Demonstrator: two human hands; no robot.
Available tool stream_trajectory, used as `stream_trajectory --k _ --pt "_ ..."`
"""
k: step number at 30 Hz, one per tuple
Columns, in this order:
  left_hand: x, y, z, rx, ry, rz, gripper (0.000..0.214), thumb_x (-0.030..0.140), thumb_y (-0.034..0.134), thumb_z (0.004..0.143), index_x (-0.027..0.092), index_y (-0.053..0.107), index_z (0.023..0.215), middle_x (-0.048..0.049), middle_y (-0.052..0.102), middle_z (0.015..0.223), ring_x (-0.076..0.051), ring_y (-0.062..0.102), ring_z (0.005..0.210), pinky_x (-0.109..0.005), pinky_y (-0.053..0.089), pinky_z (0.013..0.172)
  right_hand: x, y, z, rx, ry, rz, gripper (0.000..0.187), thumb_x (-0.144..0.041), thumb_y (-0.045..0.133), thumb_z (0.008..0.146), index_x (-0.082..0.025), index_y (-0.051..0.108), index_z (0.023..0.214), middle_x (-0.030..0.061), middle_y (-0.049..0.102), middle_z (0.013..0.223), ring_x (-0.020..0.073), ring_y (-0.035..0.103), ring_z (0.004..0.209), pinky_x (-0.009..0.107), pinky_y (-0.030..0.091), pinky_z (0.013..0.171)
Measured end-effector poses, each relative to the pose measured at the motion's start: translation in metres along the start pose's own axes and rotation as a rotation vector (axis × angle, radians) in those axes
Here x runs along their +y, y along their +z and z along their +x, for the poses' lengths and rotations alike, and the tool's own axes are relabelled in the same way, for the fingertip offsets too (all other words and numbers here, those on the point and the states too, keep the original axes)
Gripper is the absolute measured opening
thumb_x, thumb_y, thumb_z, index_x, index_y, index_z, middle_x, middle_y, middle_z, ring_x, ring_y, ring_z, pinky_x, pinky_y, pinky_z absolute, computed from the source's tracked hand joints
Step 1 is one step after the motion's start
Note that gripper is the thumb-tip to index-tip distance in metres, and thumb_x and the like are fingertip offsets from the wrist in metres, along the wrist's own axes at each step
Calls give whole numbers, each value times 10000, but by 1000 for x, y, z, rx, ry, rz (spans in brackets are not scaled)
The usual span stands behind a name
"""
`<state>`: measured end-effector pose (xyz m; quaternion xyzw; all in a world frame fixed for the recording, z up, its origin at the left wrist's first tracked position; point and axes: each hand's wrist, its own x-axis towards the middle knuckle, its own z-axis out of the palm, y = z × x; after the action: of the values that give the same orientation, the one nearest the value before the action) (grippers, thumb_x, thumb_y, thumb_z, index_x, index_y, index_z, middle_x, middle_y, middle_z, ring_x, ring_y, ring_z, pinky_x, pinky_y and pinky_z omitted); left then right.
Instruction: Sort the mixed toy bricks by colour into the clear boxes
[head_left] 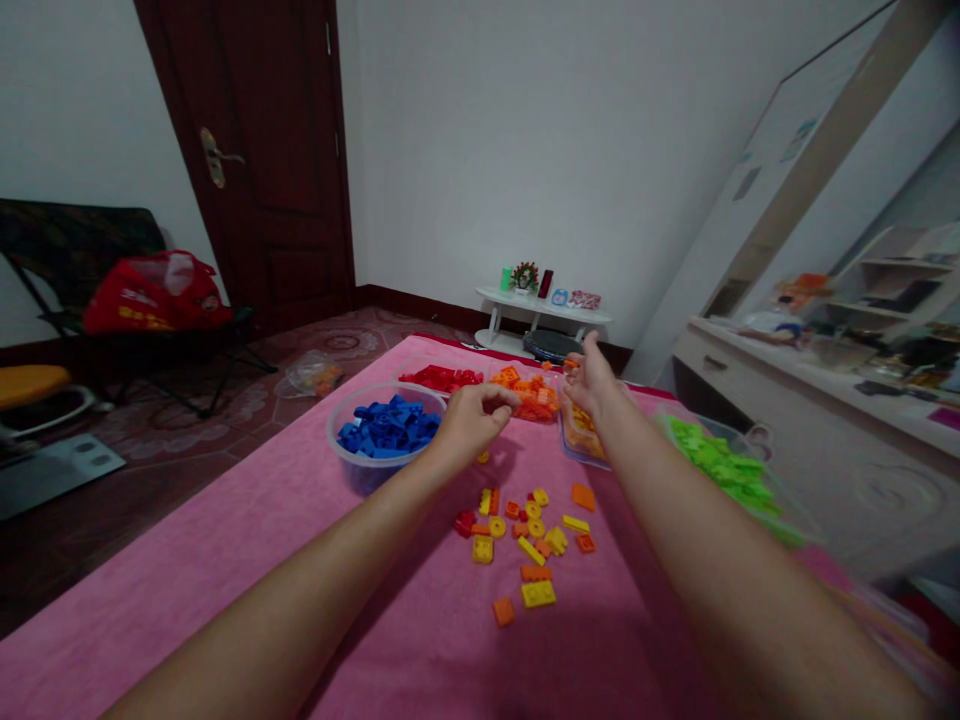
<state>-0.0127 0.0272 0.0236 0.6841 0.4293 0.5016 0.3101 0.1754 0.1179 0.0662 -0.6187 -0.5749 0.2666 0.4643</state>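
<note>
My left hand (474,425) is over the pink cloth, right of a round clear tub (345,462) of blue bricks (390,425). Its fingers are curled toward the thumb; anything between them is hidden. My right hand (594,385) reaches over a clear box (574,452) of yellow bricks, thumb raised away from the fingers. Small orange bricks (571,364) show at its fingertips; whether they are gripped I cannot make out. Left of that hand lies a pile of orange bricks (534,398). Loose yellow, orange and red bricks (537,594) are scattered between my forearms.
Red bricks (441,377) fill a container at the far left. A clear container of lime-green bricks (724,465) stands at the right. Beyond the table are a low white stand (540,300), a white cabinet (720,370) and a chair with a red bag (161,292).
</note>
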Motion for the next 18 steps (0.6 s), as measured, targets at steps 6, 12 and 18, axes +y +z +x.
stream_trajectory --k 6,12,18 --pt "-2 0 -1 -93 29 101 227 63 529 716 110 703 854 -49 712 829 -132 633 751 -216 483 701 16 12 -56 63 187 693 152 -342 495 875 -198 533 907 52 620 869 142 636 856 264 536 747" --pt "-9 4 -8 -460 -29 292 204 114 550 708 100 718 823 -37 702 723 -125 610 636 -192 437 577 29 -1 -101 -104 198 664 52 -173 539 810 -159 558 857 26 660 684 69 578 505 148 467 465" --pt "-13 8 -14 -518 -34 460 229 138 544 710 126 731 841 -56 720 767 -137 624 642 -195 430 566 39 1 -96 -398 212 98 235 -201 586 760 -137 533 541 0 508 349 71 368 248 165 229 273"
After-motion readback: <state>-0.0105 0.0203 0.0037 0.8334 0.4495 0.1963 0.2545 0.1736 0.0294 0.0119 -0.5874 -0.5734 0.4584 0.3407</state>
